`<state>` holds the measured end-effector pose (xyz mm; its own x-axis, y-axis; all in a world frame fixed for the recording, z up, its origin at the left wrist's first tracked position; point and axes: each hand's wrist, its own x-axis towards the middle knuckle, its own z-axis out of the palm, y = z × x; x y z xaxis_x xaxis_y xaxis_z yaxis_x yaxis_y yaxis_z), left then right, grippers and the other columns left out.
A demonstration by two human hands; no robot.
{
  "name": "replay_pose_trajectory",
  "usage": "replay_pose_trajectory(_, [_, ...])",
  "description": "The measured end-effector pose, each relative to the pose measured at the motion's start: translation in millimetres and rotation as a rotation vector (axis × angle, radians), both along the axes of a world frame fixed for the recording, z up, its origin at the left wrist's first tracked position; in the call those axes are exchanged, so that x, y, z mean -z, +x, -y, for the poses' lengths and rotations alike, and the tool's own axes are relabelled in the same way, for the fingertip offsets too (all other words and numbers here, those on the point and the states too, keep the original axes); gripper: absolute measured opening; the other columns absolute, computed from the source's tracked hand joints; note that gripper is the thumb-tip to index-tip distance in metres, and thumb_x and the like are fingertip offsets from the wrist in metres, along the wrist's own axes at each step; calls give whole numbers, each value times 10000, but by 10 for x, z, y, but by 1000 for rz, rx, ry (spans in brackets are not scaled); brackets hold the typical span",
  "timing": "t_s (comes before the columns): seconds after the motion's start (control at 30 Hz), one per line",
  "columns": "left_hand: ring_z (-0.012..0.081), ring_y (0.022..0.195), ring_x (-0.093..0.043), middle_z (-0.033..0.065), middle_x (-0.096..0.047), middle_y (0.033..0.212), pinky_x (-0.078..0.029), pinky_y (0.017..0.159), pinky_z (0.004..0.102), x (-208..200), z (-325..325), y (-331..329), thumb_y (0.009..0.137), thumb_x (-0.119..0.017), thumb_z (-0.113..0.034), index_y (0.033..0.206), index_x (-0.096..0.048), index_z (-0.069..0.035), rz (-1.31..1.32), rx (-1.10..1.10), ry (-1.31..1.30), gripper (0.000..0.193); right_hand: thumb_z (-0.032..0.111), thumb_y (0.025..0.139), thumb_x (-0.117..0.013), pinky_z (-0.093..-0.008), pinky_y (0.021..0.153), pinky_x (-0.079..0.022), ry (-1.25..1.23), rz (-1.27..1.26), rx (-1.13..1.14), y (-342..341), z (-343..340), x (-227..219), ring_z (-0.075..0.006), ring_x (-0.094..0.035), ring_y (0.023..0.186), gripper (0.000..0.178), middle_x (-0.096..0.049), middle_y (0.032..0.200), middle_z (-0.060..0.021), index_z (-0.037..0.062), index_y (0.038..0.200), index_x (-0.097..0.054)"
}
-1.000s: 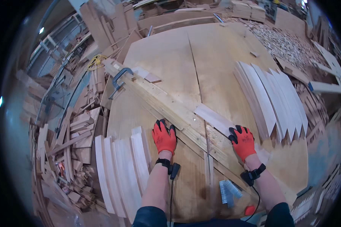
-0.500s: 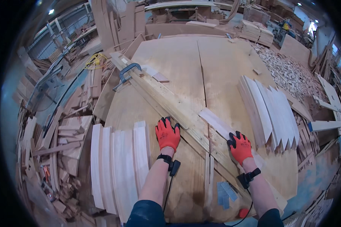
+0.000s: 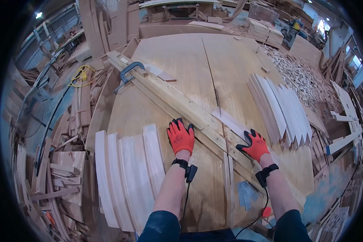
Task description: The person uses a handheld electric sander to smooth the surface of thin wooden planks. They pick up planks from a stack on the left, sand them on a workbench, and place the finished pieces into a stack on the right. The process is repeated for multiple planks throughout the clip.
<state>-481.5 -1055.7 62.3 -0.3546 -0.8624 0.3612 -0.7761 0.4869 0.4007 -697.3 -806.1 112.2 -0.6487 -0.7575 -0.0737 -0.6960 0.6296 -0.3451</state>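
My left hand [image 3: 181, 137], in a red and black glove, lies flat with its fingers stretched out. Its fingertips reach the near edge of a long wooden beam [image 3: 177, 103] running diagonally across the plywood tabletop [image 3: 157, 52]. A blue-grey C-clamp [image 3: 127, 74] grips the beam's far left end. My right hand [image 3: 256, 146], gloved alike, rests at a thin pale board [image 3: 228, 120] that crosses the beam. Its thumb stands apart from the fingers, and the board's end beneath the hand is hidden.
Curved pale wood pieces [image 3: 127, 177] lie in a row at the near left. More pointed pieces [image 3: 280, 111] are stacked at the right. Grey flat strips [image 3: 246, 195] lie by my right forearm. Offcuts [image 3: 64, 169] and a heap of wood scraps [image 3: 298, 72] surround the table.
The view has shifted slightly. My right thumb has spread farther from the fingers, while my left hand stays flat beside the beam.
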Motion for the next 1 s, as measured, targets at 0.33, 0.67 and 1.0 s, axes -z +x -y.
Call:
replay_pose_trajectory(0.33, [398,1252,-488,223,-568,1299,-322,1110,522,-26,190,-70,868,-655,-323,1300,-546,3,-185,85,-106,551,710,750,-687,-508,1169,-309,-54,-174,-41,-129,262,148,-368,-411,1407,845,-443,1534,-191,215,1427,-585])
replay_pose_trajectory(0.67, [411,1435,-366,301,-413,1519,-201,1225,523,304,370,147,963,-556,-364,1475,-417,39,56,-22,27,666,737,787,-637,-516,1190,-268,61,-39,-8,148,383,83,-361,-352,1449,870,-391,1570,-170,225,1481,-521])
replay_pose_trajectory(1.0, [413,1410,-379,287,-445,1486,-213,1209,525,356,-32,524,954,-556,-392,1448,-440,60,68,-1,10,680,741,769,-652,-533,1196,-249,62,-10,6,512,-3,124,-373,-334,1456,879,-357,1597,-168,213,1464,-547])
